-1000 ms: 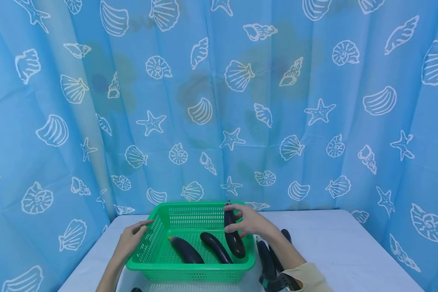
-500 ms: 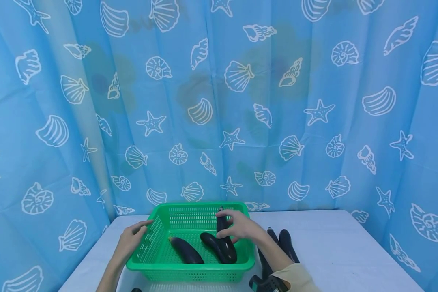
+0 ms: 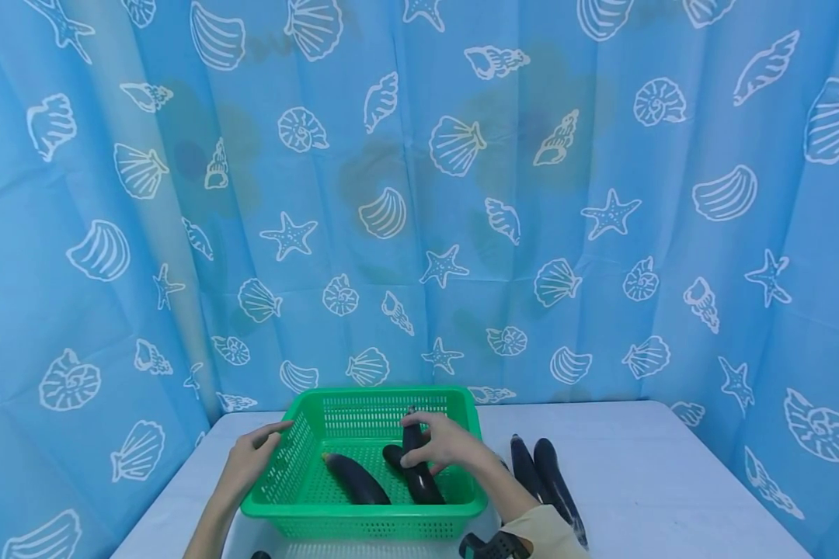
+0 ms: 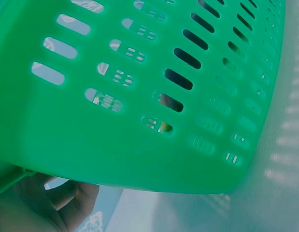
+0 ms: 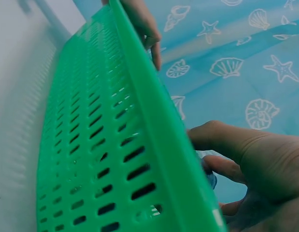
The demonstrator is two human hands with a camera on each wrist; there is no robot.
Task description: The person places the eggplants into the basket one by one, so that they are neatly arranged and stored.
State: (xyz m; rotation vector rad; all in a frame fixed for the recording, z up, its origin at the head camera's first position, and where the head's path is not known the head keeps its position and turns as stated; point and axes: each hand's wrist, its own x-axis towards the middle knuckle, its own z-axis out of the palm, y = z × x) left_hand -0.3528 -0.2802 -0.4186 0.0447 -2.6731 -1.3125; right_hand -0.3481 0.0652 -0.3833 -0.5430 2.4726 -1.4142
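A green plastic basket [image 3: 363,510] stands on the white table. My left hand [image 3: 248,458] grips its left rim, index finger reaching over the edge; the left wrist view shows this hand [image 4: 55,205] beside the basket wall. Inside the basket my right hand [image 3: 443,446] holds a dark purple eggplant [image 3: 422,485] around its upper part, stem end pointing back. That eggplant lies across a second eggplant [image 3: 392,455], partly covering it. Another eggplant [image 3: 355,477] rests at the left of the basket floor. In the right wrist view, the wall hides most of the held eggplant.
More eggplants [image 3: 555,481] lie on the table right of the basket, partly behind the right forearm. A small dark tip [image 3: 260,554] shows at the bottom edge. A blue shell-patterned curtain [image 3: 405,233] hangs behind the white table [image 3: 643,466].
The right hand has moved left with the eggplant and lowered it onto the one beneath. More of the eggplants on the right now show. The left hand has stayed at the rim.
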